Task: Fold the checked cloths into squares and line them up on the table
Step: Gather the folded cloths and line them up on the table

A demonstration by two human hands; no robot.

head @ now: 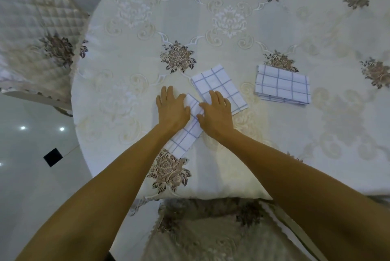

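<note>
A white cloth with blue checks [219,86] lies half folded in the middle of the table, one strip of it [185,136] running back toward me under my wrists. My left hand [172,107] lies flat on the strip's left side, fingers spread. My right hand [215,113] presses flat where the strip meets the wider part. A second checked cloth [282,84] lies folded into a neat rectangle to the right, apart from both hands.
The round table [232,18] carries a cream embroidered tablecloth with brown rose motifs. A quilted chair [35,28] stands at the left, another chair seat [211,233] sits just below the table's near edge. Pale glossy floor [31,134] lies at the left.
</note>
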